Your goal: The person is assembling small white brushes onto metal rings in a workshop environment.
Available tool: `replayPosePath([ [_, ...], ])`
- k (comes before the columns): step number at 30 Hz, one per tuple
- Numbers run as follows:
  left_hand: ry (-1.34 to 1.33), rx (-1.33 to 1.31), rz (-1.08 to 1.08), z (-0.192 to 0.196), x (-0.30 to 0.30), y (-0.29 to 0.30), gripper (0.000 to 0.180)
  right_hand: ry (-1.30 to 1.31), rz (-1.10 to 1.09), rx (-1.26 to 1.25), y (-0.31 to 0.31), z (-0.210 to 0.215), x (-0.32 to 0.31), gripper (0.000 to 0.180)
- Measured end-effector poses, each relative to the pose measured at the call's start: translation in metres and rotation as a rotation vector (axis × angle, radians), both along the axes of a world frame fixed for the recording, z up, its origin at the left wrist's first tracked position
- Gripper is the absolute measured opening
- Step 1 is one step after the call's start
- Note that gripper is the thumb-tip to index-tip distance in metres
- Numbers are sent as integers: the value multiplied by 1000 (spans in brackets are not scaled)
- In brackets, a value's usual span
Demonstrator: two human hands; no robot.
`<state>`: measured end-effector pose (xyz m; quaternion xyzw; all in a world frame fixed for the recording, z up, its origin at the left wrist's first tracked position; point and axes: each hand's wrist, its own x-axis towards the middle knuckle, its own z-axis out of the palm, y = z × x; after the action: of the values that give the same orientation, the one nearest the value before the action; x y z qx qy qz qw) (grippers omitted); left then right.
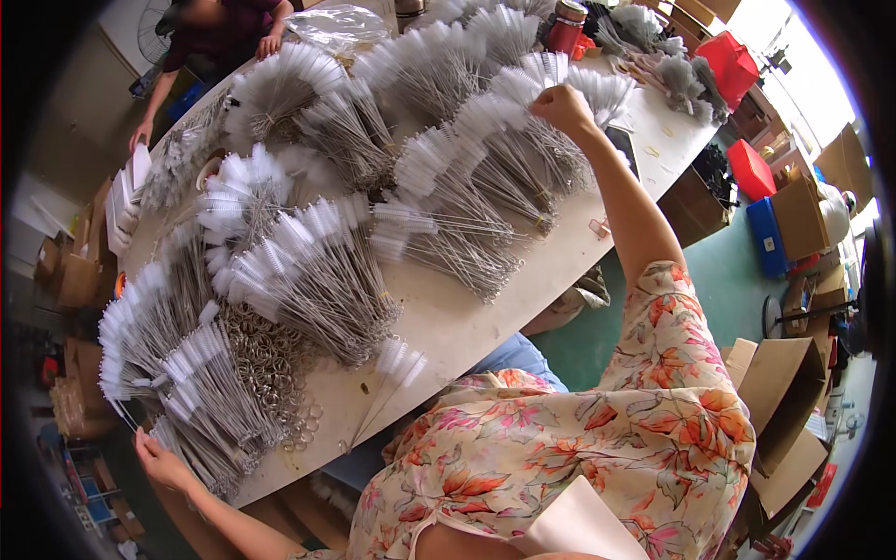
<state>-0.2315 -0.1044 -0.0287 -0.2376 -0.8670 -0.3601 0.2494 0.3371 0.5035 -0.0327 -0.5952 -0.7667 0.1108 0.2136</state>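
A long white table (467,322) is covered with fanned bundles of thin wire brushes with white bristle tips (308,271). My right hand (562,107) reaches far across the table, fingers closed on the bristle ends of a brush bundle (523,140). At the near left table edge, my left hand (159,459) pinches the thin wire stem of a brush from the nearest bundle (196,392). A heap of small metal rings (271,364) lies between the bundles close to the left hand. A few loose brushes (392,373) lie near the front edge.
Another person in a dark red top (219,28) works at the table's far end, hands on the edge. A red canister (566,23) and a clear plastic bag (336,23) stand at the back. Red crates (733,61) and cardboard boxes (779,392) crowd the floor on the right.
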Motion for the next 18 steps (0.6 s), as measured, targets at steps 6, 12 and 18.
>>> replayPosePath([
  [6, -751, 479, -434, 12, 57, 37, 32, 474, 210, 399, 14, 56, -37, 23],
  [12, -912, 668, -673, 23, 179, 113, 22, 914, 680, 48, -142, 100, -147, 26],
  [18, -584, 430, -1018, 24, 256, 166, 27, 1080, 944, -973, -320, 58, -226, 24],
])
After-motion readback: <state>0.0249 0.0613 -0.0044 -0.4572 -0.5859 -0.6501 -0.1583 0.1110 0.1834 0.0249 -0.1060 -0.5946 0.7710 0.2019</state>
